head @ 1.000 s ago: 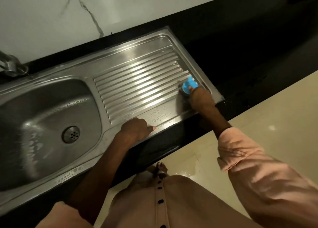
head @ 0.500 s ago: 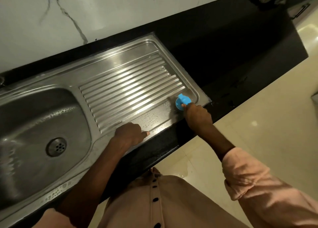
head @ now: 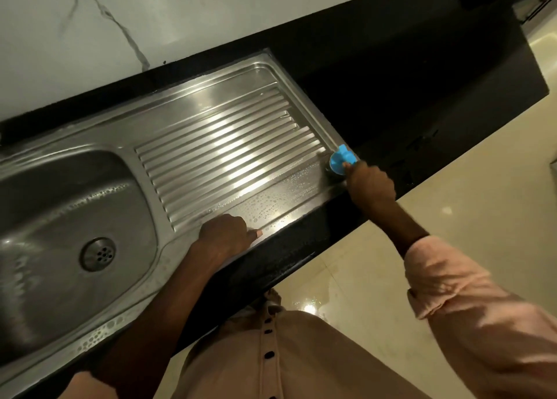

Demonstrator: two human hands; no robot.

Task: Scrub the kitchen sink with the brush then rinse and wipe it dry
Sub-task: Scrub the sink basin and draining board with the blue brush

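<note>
Sink basin (head: 45, 218): at the far left, steel, with the round drain (head: 98, 254) near its right wall; soap bubbles sit on the front rim.
Left hand (head: 224, 236): it rests on the front edge of the sink, near the basin's right corner. The fingers are curled under and hold nothing; one finger points to the right along the rim.
Draining board (head: 229, 154): ribbed steel, between the two hands; small bubbles and drops lie on the flat strip in front of the ribs.
Brush (head: 340, 160): blue, small, pressed on the front right corner of the draining board, just at the sink's edge.
Right hand (head: 369, 184): the fingers are closed around the brush from the near side; a pink sleeve (head: 452, 278) is rolled up on the arm.
Counter (head: 422, 82): black, to the right of the sink.
Floor (head: 482, 202): pale tiles, shiny.
</note>
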